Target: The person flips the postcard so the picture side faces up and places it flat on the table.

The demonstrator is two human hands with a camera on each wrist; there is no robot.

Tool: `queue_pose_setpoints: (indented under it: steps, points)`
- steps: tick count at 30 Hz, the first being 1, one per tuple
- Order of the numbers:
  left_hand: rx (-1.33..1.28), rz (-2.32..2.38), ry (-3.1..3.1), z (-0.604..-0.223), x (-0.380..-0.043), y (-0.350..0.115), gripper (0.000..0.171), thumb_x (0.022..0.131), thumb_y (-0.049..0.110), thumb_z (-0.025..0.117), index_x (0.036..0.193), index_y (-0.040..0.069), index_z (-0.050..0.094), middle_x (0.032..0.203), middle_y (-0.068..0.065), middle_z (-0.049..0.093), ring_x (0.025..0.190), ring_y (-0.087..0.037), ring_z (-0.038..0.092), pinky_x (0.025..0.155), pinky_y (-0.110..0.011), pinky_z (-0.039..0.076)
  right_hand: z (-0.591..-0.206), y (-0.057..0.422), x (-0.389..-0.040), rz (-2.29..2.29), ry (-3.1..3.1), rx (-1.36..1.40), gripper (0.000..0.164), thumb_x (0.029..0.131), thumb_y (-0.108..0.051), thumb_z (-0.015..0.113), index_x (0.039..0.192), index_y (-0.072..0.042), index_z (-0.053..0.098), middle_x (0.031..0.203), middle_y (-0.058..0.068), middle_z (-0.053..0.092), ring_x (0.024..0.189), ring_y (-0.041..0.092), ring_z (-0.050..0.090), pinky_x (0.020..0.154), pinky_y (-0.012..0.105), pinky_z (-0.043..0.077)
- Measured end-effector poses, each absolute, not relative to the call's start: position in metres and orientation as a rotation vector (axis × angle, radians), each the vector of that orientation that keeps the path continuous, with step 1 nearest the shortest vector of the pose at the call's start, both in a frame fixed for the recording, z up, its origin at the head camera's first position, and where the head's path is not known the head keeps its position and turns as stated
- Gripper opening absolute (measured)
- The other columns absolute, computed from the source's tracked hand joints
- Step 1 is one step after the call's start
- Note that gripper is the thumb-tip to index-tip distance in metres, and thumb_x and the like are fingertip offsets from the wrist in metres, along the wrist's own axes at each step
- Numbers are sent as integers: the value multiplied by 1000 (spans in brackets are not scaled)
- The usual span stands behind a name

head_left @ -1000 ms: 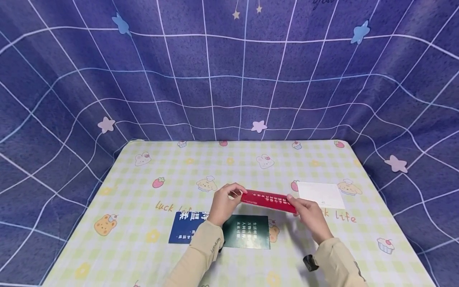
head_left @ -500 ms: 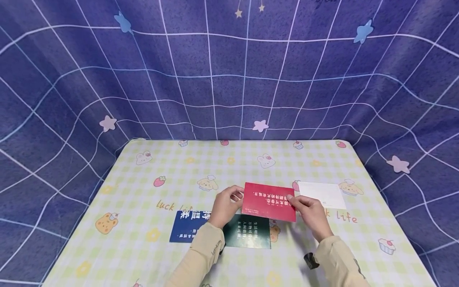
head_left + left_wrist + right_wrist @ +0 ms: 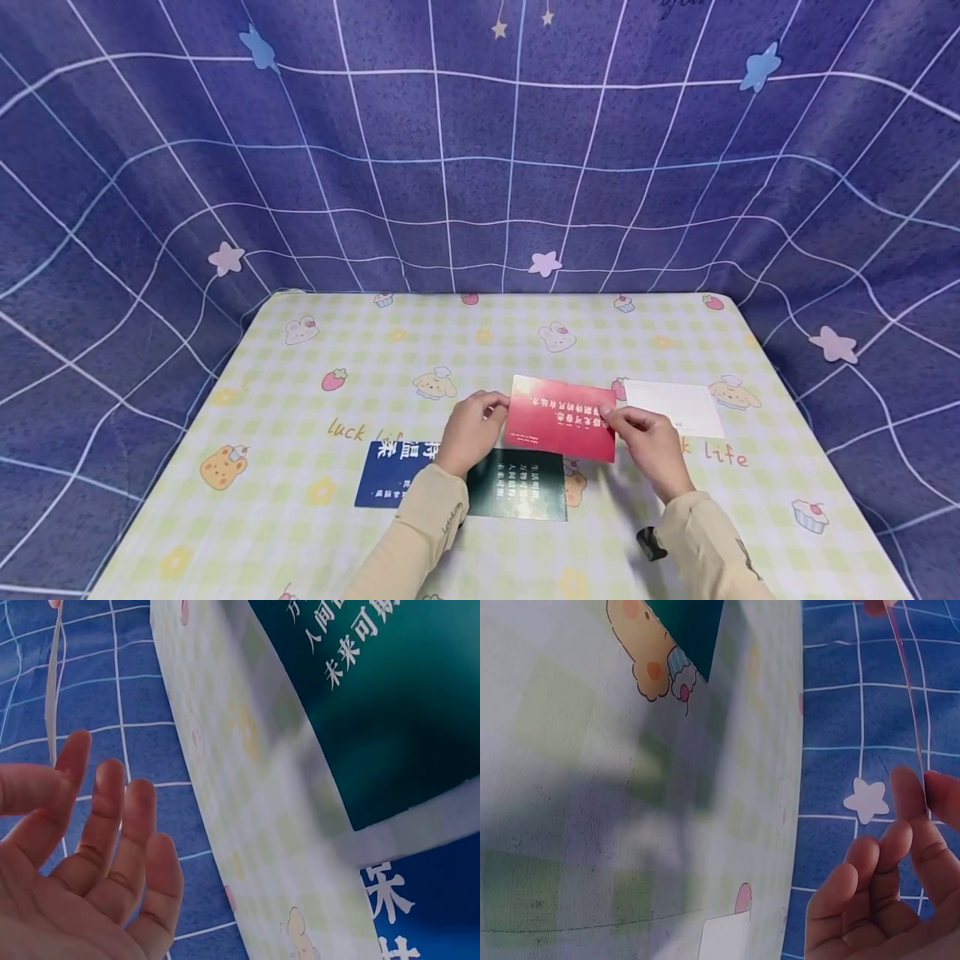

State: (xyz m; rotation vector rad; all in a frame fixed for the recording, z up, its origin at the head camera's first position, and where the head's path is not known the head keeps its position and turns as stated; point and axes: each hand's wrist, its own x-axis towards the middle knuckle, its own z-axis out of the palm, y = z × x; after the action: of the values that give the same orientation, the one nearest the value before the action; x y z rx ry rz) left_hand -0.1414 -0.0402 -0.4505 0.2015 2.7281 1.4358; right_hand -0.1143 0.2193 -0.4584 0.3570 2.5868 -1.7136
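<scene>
A red card (image 3: 562,421) printed with white characters is held up over the table, its printed face turned toward the head camera. My left hand (image 3: 471,433) pinches its left edge between thumb and index finger. At the right edge, my right hand (image 3: 651,442) grips it, thumb on the printed face. Both wrist views show the card edge-on, as a thin strip (image 3: 52,690) on the left and a red line (image 3: 909,682) on the right. The other fingers of each hand are loosely bent. Below my left hand lie a blue card (image 3: 381,479) and a dark green card (image 3: 525,492).
A white card (image 3: 675,408) lies to the right, beyond my right hand. Patterned checked cloth covers the table (image 3: 262,492). A blue grid curtain (image 3: 480,183) hangs behind the table's far edge and along its sides.
The red card has tipped from a steep, foreshortened angle to show its full printed face, now with a brighter sheen. Both hands keep their hold in nearly the same place.
</scene>
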Motion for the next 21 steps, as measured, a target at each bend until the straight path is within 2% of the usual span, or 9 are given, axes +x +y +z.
queue_pose_setpoints:
  steps: [7, 15, 18, 21]
  points:
    - [148, 1356, 2789, -449, -143, -38, 24, 97, 35, 70, 101, 12, 78, 93, 1, 66, 81, -15, 59, 76, -34, 51, -455, 216, -114, -1675, 2633, 339, 35, 97, -41, 69, 101, -8, 79, 95, 1, 72, 92, 20, 54, 82, 35, 41]
    - [121, 1305, 2833, -448, -144, -41, 21, 95, 32, 73, 98, 13, 77, 89, 1, 65, 79, -15, 58, 73, -33, 50, -452, 211, -119, -1605, 2667, 327, 36, 94, -45, 71, 98, -10, 79, 88, 3, 68, 89, 22, 49, 76, 35, 37]
    - [97, 1302, 2837, -449, -144, -43, 20, 94, 33, 74, 98, 13, 77, 88, 1, 64, 80, -16, 58, 74, -34, 50, -452, 209, -121, -1583, 2674, 322, 37, 94, -46, 72, 94, -10, 79, 97, 6, 71, 97, 24, 53, 78, 35, 37]
    - [75, 1297, 2841, -449, -145, -46, 20, 94, 33, 74, 97, 13, 77, 88, 0, 64, 80, -16, 57, 74, -34, 49, -452, 207, -123, -1571, 2677, 311, 38, 94, -47, 71, 90, -10, 78, 119, 11, 71, 122, 27, 55, 84, 36, 38]
